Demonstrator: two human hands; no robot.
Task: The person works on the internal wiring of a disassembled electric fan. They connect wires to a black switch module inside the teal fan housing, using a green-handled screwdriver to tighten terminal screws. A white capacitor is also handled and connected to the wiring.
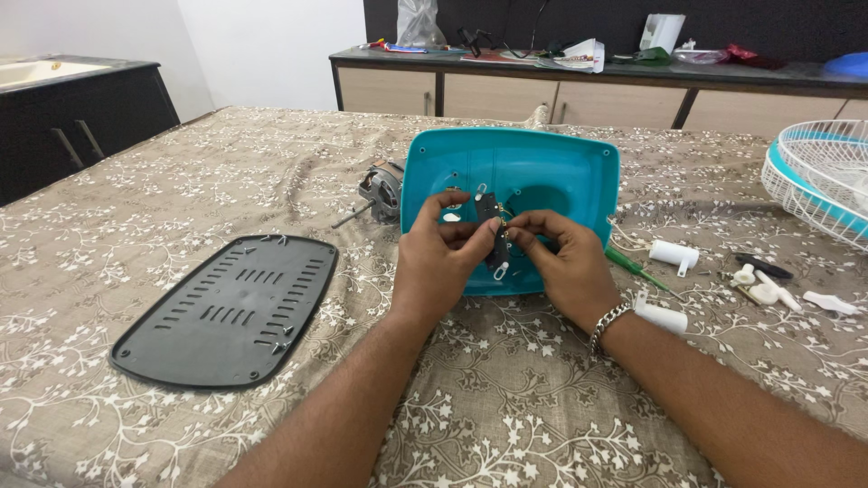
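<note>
Both the left hand [440,258] and right hand [562,258] pinch a small black rectangular switch block [493,230] between their fingertips, inside the upturned turquoise plastic housing [551,172].

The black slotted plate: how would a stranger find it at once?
Look at the bed cover with a floral pattern, then left of the person's left hand. The black slotted plate lies flat there, apart from the turquoise housing. It alone is dark, flat and vented.

Both hands meet over the open turquoise housing [551,172] on the patterned cloth [506,398]. The left hand [440,262] and right hand [568,264] pinch a small black part [492,226] between the fingertips. A black vented plate [231,307] lies on the left, a white grille [827,176] far right.
</note>
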